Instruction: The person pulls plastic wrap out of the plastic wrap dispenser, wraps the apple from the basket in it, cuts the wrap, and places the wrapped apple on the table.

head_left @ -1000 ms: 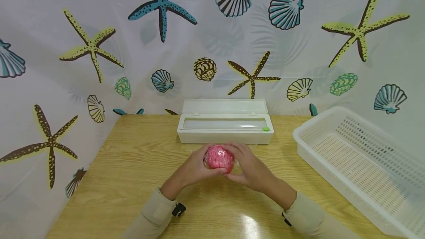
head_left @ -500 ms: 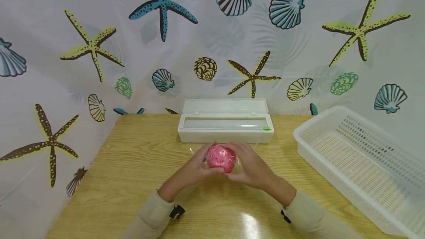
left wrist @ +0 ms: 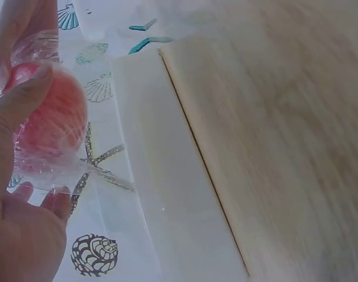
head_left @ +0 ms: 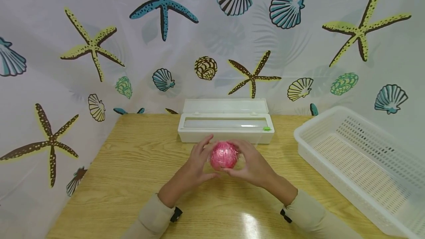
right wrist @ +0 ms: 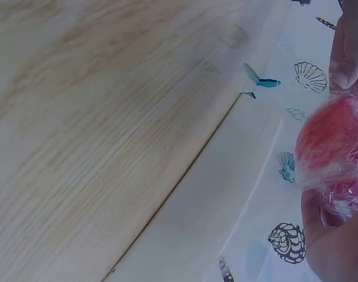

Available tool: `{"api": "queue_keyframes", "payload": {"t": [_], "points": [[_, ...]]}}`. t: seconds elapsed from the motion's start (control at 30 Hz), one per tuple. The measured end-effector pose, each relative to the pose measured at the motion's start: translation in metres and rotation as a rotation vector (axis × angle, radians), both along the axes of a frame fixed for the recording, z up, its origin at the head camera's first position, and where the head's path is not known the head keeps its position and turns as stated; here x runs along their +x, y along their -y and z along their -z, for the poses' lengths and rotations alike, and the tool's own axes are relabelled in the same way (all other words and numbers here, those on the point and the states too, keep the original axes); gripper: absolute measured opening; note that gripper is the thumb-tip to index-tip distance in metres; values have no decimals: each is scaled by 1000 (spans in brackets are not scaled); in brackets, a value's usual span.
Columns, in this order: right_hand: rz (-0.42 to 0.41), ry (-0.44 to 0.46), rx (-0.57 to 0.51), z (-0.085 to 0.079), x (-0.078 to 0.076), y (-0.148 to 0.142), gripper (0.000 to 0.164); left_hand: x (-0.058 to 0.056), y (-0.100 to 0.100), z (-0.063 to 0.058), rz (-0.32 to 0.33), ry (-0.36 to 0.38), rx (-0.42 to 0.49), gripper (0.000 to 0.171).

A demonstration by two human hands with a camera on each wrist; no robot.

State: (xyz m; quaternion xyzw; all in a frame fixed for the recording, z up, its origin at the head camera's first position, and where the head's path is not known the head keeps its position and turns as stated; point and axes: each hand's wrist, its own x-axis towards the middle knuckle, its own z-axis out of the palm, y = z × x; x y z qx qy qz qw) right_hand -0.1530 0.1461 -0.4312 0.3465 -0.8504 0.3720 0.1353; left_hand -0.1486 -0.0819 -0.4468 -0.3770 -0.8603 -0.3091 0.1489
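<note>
An apple-like pinkish-red fruit point(head_left: 224, 155), wrapped in crinkled clear cling film, is held up over the table before the white box. My right hand point(head_left: 254, 167) grips it from the right, thumb below and fingers over the top. To the left, my left hand point(head_left: 194, 165) is spread around the fruit, index finger raised and thumb apart below it. In the left wrist view, loose cling film point(left wrist: 67, 170) hangs off the fruit near the left fingers. The right wrist view shows the wrapped fruit point(right wrist: 334, 141) at the right edge, partly cut off.
Behind the hands stands a white cling film dispenser point(head_left: 225, 137), lid up, with a green slider point(head_left: 267, 128) at its right end. A white perforated basket point(head_left: 318, 158) stands at the right of the wooden table point(head_left: 132, 180). A shell-print cloth point(head_left: 186, 54) hangs behind.
The left hand has loosened from the fruit, its index finger lifting and its thumb coming away. The fruit has turned and shifted slightly to the right and up.
</note>
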Motion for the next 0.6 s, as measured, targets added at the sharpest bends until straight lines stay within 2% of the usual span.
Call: {"api": "queue_keyframes", "payload": {"t": [0.27, 0.4, 0.6], "points": [[45, 73, -36, -3, 3, 1, 75, 1, -7, 3, -9, -182, -78, 97], [68, 110, -31, -5, 3, 2, 74, 1, -10, 3, -6, -231, -101, 93], [79, 115, -30, -4, 4, 3, 73, 0, -12, 4, -3, -269, -98, 88]]}}
